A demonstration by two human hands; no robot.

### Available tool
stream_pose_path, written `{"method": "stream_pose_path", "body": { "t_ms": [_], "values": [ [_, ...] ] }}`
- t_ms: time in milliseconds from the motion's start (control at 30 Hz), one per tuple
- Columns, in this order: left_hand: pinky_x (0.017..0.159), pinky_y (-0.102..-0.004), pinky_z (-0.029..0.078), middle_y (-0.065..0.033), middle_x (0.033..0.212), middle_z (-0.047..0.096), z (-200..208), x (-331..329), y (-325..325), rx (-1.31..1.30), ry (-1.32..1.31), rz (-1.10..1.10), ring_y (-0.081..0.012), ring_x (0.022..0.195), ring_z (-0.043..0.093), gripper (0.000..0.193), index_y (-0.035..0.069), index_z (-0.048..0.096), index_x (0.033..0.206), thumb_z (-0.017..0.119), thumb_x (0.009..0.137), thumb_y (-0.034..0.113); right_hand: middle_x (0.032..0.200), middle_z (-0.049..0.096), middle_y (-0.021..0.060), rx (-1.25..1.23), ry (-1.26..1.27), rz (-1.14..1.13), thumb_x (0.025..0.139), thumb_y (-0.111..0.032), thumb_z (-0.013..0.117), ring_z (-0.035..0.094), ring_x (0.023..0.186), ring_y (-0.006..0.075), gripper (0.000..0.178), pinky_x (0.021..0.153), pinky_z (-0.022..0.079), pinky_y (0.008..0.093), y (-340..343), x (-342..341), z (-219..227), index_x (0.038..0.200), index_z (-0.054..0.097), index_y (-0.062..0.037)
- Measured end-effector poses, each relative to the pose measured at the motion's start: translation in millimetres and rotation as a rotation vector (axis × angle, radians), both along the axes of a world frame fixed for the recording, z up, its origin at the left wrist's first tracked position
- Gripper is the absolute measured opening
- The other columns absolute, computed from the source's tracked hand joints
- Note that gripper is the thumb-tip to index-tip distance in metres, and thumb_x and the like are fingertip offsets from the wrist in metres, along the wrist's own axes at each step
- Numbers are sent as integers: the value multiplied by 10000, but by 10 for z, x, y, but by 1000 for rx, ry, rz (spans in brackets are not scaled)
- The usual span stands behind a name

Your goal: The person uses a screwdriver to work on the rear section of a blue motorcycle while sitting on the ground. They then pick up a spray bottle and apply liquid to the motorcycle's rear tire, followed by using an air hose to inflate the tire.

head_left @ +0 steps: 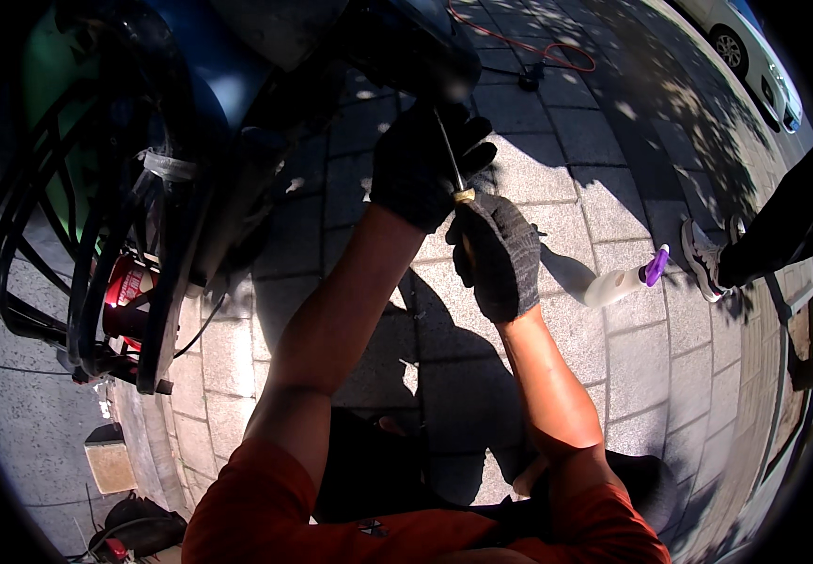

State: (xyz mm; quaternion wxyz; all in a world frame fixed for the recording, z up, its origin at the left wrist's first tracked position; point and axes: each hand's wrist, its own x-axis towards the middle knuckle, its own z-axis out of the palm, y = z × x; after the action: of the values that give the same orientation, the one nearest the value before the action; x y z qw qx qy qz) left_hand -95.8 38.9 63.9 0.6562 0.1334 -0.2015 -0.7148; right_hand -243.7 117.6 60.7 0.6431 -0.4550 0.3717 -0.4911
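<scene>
My right hand (499, 254), in a dark grey work glove, is closed around the handle of a screwdriver (448, 146). A yellowish end of the handle shows above the fist. The thin metal shaft runs up and slightly left to the underside of a dark rounded vehicle part (425, 56); its tip is lost in shadow. My left hand (416, 164), in a black glove, is raised just below that part, beside the shaft. Its visible fingers are spread and point right, partly behind the shaft. Deep shade hides whether its fingertips touch the part.
A black tubular rack (49, 226) with a red can (129, 291) is at left. A white bottle with a purple top (627, 282) stands on the paving, near another person's shoe (703, 258). An orange cord (576, 52) lies farther off; a white car (754, 56) is top right.
</scene>
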Motion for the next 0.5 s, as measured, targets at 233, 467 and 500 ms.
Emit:
{"method": "stream_pose_path", "body": {
  "t_ms": [233, 467, 500],
  "values": [
    [841, -505, 595, -55, 1008, 728, 47, -45, -8, -6, -21, 6, -314, 1042, 711, 302, 124, 695, 1090, 560, 1033, 388, 608, 549, 23, -118, 128, -19, 1050, -282, 555, 470, 417, 85, 320, 413, 345, 248, -12, -34, -23, 857, 602, -30],
    [842, -499, 595, -60, 992, 723, 35, -45, -27, -29, 41, -30, -309, 1010, 714, 272, 133, 690, 1107, 564, 1036, 363, 679, 606, 29, -125, 168, -114, 1026, -280, 615, 491, 463, 74, 274, 435, 378, 246, 42, -23, 62, 976, 638, -11],
    [848, -503, 593, -62, 991, 723, 27, -17, -33, -38, 66, -47, -310, 1007, 714, 271, 134, 690, 1110, 561, 1038, 361, 685, 610, 29, -147, 205, -127, 1020, -278, 626, 498, 475, 73, 270, 443, 385, 245, 56, -6, 90, 995, 644, -9]
  ]
}}
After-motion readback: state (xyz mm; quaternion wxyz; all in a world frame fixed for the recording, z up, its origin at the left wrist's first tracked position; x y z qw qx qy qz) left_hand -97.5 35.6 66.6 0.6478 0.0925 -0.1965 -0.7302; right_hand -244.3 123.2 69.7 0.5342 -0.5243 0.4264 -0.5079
